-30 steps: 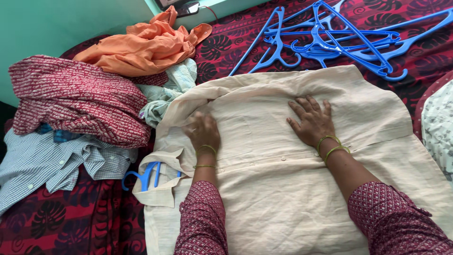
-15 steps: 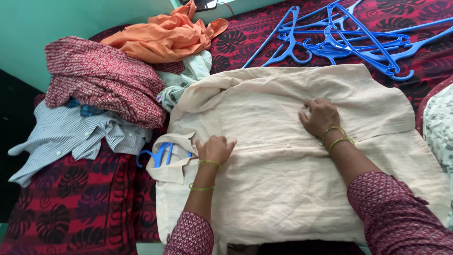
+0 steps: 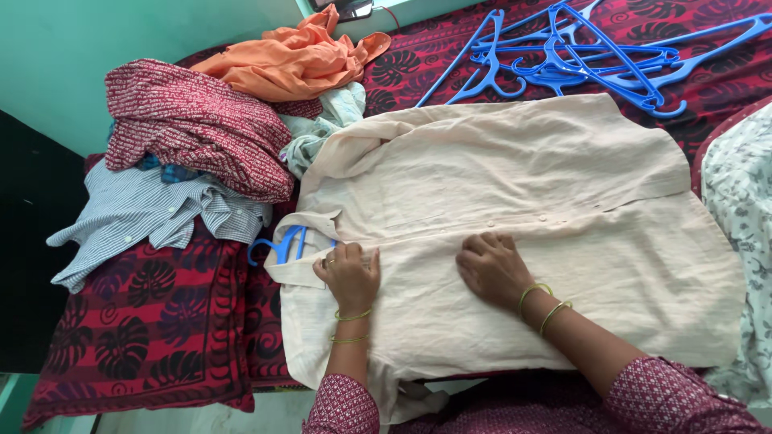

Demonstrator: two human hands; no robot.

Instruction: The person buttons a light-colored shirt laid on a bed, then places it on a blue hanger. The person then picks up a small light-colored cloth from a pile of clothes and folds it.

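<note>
A cream shirt [image 3: 515, 201] lies spread on a red patterned bed [image 3: 145, 321], with the left hand [image 3: 350, 276] pressed near its collar beside a blue hanger [image 3: 277, 243] and the right hand [image 3: 492, 268] flat on its front. Loose blue hangers [image 3: 579, 56] lie beyond it; piled clothes [image 3: 201, 120] sit to the left.
</note>
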